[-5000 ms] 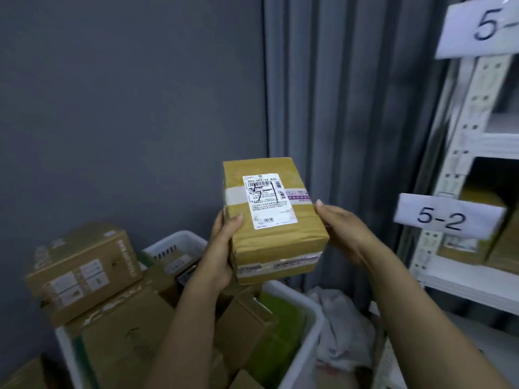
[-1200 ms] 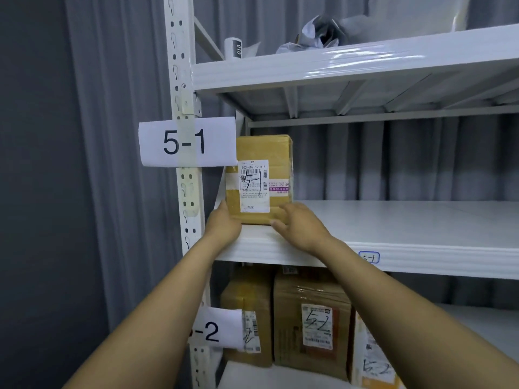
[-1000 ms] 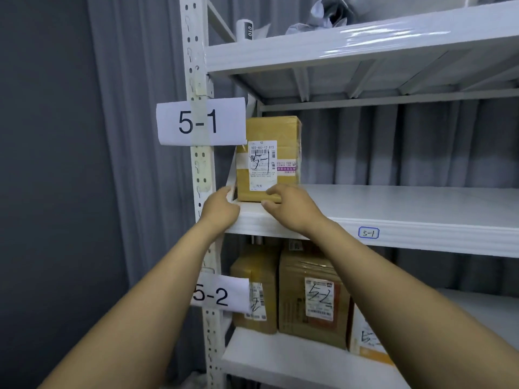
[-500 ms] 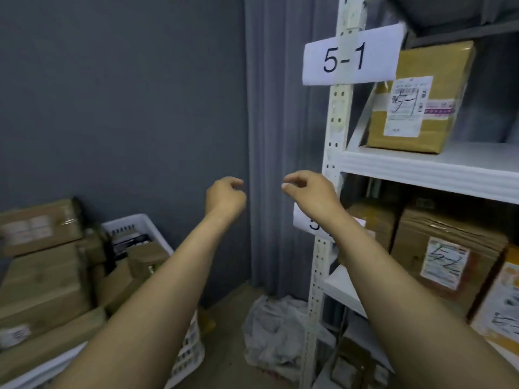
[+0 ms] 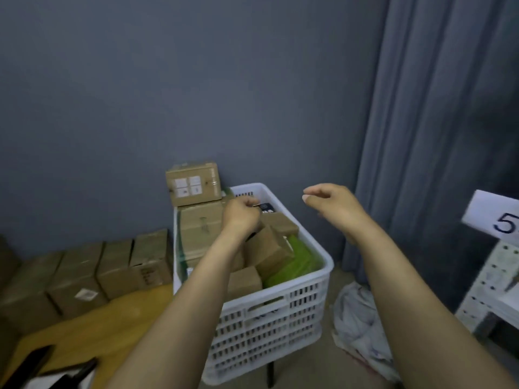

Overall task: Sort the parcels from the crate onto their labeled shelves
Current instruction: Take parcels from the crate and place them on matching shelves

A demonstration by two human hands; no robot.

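L hand (image 5: pixel 241 217) curled over parcels (image 5: pixel 196 231) in crate (image 5: pixel 280 297), hold unclear; R hand (image 5: pixel 332 204) slack, empty, off right rim.

Sign (image 5: pixel 497 217) on shelf post (image 5: pixel 488 279): handwritten "5"; the rest is cut off by the frame edge. Top box (image 5: pixel 192 183): four white label squares, print illegible. Dark packet (image 5: pixel 266 207) in crate (image 5: pixel 280 293): white characters, too blurred to read. Floor carton (image 5: pixel 84 279): white sticker, illegible.
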